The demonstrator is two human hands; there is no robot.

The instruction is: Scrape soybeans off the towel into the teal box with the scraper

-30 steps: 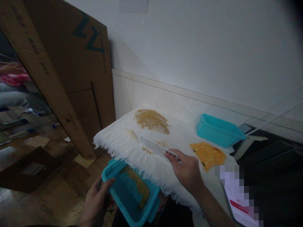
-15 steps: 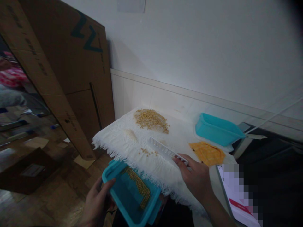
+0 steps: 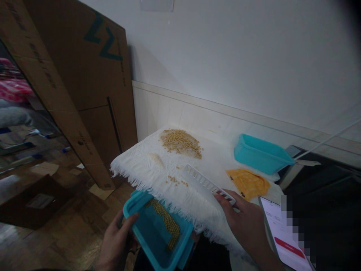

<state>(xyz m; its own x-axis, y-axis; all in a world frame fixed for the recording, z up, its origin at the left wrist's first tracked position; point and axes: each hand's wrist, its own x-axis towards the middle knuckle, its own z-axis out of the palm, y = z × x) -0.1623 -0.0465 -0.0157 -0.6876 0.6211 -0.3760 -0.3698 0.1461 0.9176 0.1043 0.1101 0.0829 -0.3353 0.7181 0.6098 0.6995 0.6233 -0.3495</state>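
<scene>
My left hand point(image 3: 114, 244) grips the rim of a teal plastic container point(image 3: 158, 235), held just below the table's near edge; a strip of yellow beans lies inside it. My right hand point(image 3: 245, 220) is closed on one end of a white slotted plastic strip point(image 3: 207, 184) that lies on the fringed white cloth point(image 3: 146, 169). A few loose beans point(image 3: 176, 181) sit on the cloth left of the strip. A larger pile of beans point(image 3: 180, 142) lies at the far side of the cloth.
A second teal container point(image 3: 261, 154) and an orange cloth point(image 3: 247, 183) lie at the right. A phone point(image 3: 283, 233) rests by my right wrist. Big cardboard boxes point(image 3: 81, 75) lean against the wall at left, over a wooden floor.
My right hand has drawn the white strip to the right and towards me, leaving a few beans on the cloth. The left hand and container have barely moved.
</scene>
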